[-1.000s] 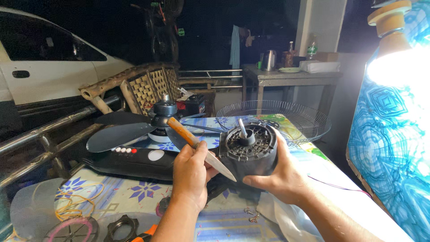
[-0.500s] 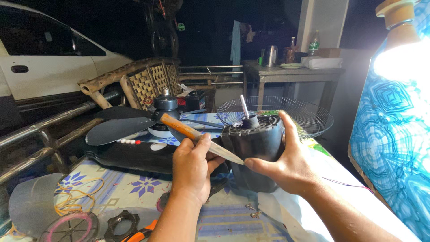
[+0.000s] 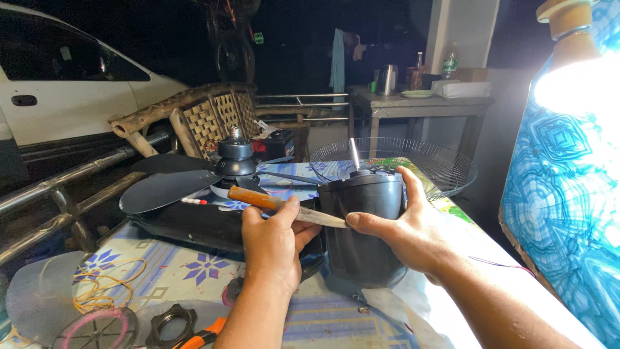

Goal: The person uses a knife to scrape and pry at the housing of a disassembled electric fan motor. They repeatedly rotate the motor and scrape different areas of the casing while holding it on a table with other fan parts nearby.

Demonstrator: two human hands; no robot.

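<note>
Spreading across the lower half of the view, the table [image 3: 161,274] wears a cloth with blue star flowers. At its far edge lies a round wire fan guard [image 3: 445,165], and toward the far left side sits a dark fan base [image 3: 194,223] with grey blades [image 3: 165,190] and a black hub [image 3: 234,155] on top.

Near the middle of the table the black motor housing [image 3: 361,232] stands upright, its metal shaft [image 3: 354,154] pointing up. The right hand [image 3: 403,232] wraps around the housing's right side, fingers curled over the top rim and thumb pressed on the front wall. The left hand [image 3: 274,242] is closed around a knife [image 3: 284,208] with an orange-brown wooden handle; the blade points right and its tip meets the housing beside the right thumb, though whether it enters a seam is hard to tell.

At the near left corner lie a coil of yellowish wire [image 3: 97,291], a dark ring nut [image 3: 171,321], and orange-handled pliers [image 3: 203,337], partly cut off by the bottom edge.
</note>
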